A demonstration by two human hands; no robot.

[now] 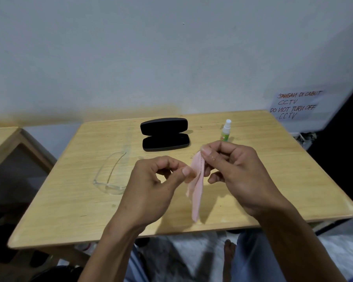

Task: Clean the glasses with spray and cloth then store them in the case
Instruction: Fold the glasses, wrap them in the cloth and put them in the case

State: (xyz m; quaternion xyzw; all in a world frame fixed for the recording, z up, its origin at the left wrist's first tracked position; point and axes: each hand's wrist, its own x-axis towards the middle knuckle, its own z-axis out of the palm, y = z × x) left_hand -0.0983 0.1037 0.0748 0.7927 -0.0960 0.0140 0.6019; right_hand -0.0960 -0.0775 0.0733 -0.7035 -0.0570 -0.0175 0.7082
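1. My L hand (151,180) pinches the pink cloth (197,190) at its side edge, thumb vs curled fingers (189,172).
2. My R hand (236,171) pinches the cloth's top corner; the cloth hangs down btw both hands, above the tabletop (69,200).
3. Clear glasses (110,176) lie on the tabletop just left of my L fingers, temples unfolded.
4. Black case (165,134) lies open beyond my fingers, apart from them.
5. Spray bottle (225,130) stands upright just past my R fingers, right of the case.
6. Handwritten CCTV notice (296,104) on the wall far right.
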